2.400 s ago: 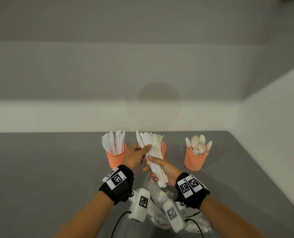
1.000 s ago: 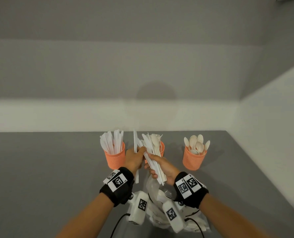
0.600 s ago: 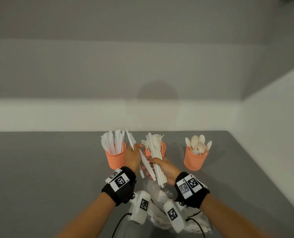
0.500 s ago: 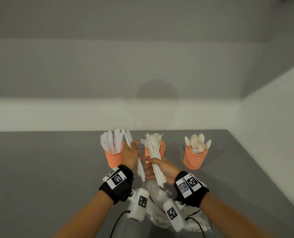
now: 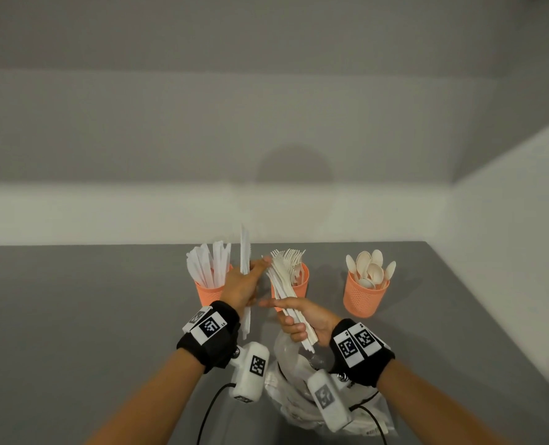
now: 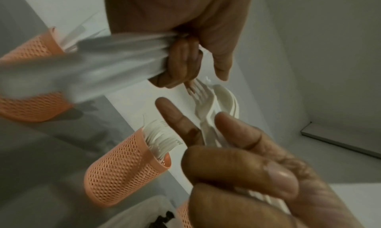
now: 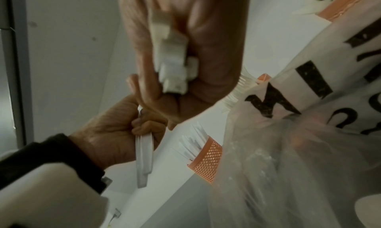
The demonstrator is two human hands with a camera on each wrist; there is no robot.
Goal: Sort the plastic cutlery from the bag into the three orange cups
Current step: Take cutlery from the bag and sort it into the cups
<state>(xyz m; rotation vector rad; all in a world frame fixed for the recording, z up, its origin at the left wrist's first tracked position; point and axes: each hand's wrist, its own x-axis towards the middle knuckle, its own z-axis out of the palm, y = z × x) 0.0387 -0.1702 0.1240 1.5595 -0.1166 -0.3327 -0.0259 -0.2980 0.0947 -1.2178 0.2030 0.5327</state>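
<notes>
The left hand (image 5: 241,285) pinches a plastic knife (image 5: 244,252), perhaps two, upright just beside the knife cup (image 5: 209,292) near the table's far edge. The right hand (image 5: 305,321) clasps a mixed cutlery bundle (image 5: 284,284) by the handles. Light, stiff and slick, knives handle best mid-shaft.

1. A bare, staged recording space rather than a home or kitchen
2. A plain grey worktop (image 5: 74,316) meets blank grey-and-white walls (image 5: 266,107) in a corner
3. Black wristbands (image 5: 210,335) with printed square tags and white wrist cameras (image 5: 250,374) suggest a lab
</notes>
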